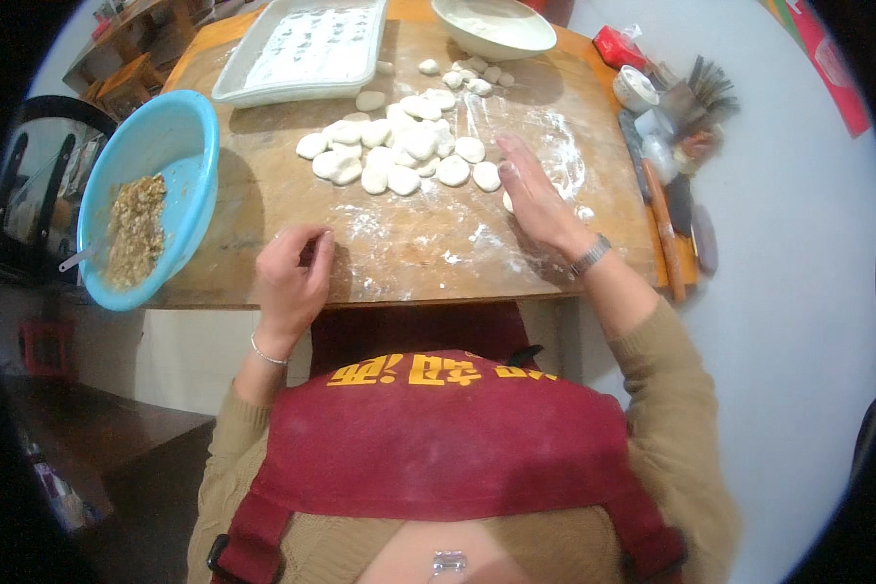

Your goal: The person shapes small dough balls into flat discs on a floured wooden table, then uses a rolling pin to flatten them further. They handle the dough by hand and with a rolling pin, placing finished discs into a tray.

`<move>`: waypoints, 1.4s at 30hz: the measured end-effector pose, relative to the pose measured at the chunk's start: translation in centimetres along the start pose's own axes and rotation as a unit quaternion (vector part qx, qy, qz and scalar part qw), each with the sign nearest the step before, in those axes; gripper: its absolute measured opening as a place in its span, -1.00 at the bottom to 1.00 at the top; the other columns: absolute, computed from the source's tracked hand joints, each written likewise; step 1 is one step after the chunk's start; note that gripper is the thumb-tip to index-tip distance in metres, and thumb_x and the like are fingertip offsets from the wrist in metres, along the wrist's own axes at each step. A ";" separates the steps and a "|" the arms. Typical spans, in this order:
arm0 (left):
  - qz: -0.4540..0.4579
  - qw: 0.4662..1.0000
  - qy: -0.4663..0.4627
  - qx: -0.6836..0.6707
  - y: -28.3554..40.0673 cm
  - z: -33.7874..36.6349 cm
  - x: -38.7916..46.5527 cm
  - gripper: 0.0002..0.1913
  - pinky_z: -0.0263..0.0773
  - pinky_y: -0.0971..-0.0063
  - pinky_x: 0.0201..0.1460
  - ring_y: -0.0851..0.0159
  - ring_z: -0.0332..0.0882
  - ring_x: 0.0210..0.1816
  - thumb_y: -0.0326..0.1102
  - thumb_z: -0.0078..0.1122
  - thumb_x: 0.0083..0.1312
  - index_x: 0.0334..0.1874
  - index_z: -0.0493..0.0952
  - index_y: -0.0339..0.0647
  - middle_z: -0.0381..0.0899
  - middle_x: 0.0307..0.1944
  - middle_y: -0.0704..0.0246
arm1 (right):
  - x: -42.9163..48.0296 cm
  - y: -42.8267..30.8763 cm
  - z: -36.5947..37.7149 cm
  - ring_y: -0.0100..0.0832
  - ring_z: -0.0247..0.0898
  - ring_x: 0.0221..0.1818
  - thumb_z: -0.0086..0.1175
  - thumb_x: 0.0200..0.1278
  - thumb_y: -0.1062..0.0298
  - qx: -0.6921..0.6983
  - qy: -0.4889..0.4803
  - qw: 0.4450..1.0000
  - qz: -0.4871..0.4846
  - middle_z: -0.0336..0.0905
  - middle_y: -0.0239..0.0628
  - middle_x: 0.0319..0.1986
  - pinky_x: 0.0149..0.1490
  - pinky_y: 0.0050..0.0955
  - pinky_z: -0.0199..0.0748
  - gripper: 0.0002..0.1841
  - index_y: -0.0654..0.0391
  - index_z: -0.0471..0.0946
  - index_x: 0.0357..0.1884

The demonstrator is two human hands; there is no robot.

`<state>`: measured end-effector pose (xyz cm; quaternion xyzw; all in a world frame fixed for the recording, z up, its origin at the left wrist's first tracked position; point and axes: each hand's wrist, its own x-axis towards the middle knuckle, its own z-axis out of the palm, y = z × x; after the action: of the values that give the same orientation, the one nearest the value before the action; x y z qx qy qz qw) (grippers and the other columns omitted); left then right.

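Observation:
Flattened dough discs (416,139), dusted with flour, lie in a heap at the middle of a wooden board (263,197). My right hand (529,186) is stretched out flat at the heap's right, over a dough disc (508,201) that shows only at its edge. Near the board's front edge my left hand (296,263) is curled, with no object visible in it. Small rounder dough pieces (474,75) sit farther back. At the left, a blue plastic basin (203,182) holds a chopped filling (137,226) and a utensil with a pale handle (77,260).
A white plastic tray (226,91) and a pale bowl with flour (496,47) stand at the back. Along the right edge are a wooden rolling pin (663,226), a small white bowl (635,89), a red package (618,48) and a bundle of thin sticks (708,87).

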<state>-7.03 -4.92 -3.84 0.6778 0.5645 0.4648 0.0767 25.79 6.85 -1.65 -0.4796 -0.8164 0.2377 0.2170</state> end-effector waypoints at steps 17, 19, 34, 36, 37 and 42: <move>-0.036 0.996 -0.083 -0.019 -1.4 -2.7 4.6 -0.81 0.57 0.30 -0.13 0.06 0.68 -0.16 -0.43 0.30 0.32 -0.06 0.61 -0.31 0.69 -0.19 0.11 | 13.2 -2.9 4.2 0.11 0.05 0.52 -0.20 0.61 0.01 -0.019 0.026 0.999 0.024 0.25 0.26 0.39 0.50 -0.09 0.13 -0.42 0.30 0.40 0.36; -0.062 0.992 -0.113 -0.008 -1.4 -3.5 4.2 -0.81 0.58 0.31 -0.15 0.06 0.68 -0.17 -0.44 0.32 0.31 -0.07 0.62 -0.31 0.68 -0.20 0.11 | 14.4 -2.5 3.0 0.12 0.29 0.37 -0.22 0.62 0.07 0.122 0.006 0.992 0.032 0.45 0.27 0.23 0.38 -0.10 0.31 -0.49 0.32 0.53 0.21; -0.046 0.990 -0.128 0.024 2.0 -3.5 0.8 -0.84 0.58 0.37 -0.21 0.12 0.68 -0.30 -0.50 0.37 0.27 -0.13 0.63 -0.27 0.68 -0.28 0.16 | 25.3 1.1 4.5 0.03 0.58 0.04 0.13 0.32 0.30 -0.103 0.029 0.992 -0.067 0.69 0.01 -0.11 0.16 -0.10 0.47 -0.75 0.11 0.70 -0.05; -0.032 0.990 -0.132 0.046 2.3 -3.1 0.5 -0.85 0.58 0.36 -0.21 0.12 0.68 -0.30 -0.50 0.37 0.26 -0.13 0.64 -0.27 0.69 -0.29 0.16 | 24.0 3.2 3.4 0.04 0.58 0.04 0.09 0.33 0.37 -0.067 0.026 0.997 -0.030 0.67 0.06 -0.05 0.14 -0.14 0.49 -0.76 0.12 0.68 -0.03; -0.032 0.989 -0.135 0.052 2.5 -2.8 0.4 -0.85 0.58 0.36 -0.21 0.12 0.67 -0.31 -0.50 0.36 0.26 -0.14 0.65 -0.27 0.69 -0.29 0.17 | 23.0 4.2 2.9 0.04 0.57 0.05 0.07 0.34 0.39 -0.063 0.035 0.997 -0.037 0.67 0.06 -0.04 0.15 -0.15 0.49 -0.75 0.12 0.68 -0.02; 0.006 0.991 -0.132 0.026 4.0 -0.5 1.0 -0.85 0.57 0.30 -0.19 0.05 0.69 -0.26 -0.51 0.33 0.27 -0.12 0.63 -0.26 0.70 -0.27 0.16 | 18.4 7.4 -0.6 0.04 0.56 0.11 0.00 0.40 0.46 -0.085 0.050 0.994 -0.043 0.66 0.06 0.01 0.20 -0.16 0.47 -0.71 0.15 0.66 0.07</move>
<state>-4.72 -5.67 -0.48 0.7384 0.5576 0.3563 0.1302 22.96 26.43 -3.26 -0.4716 -0.8419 0.1335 0.2256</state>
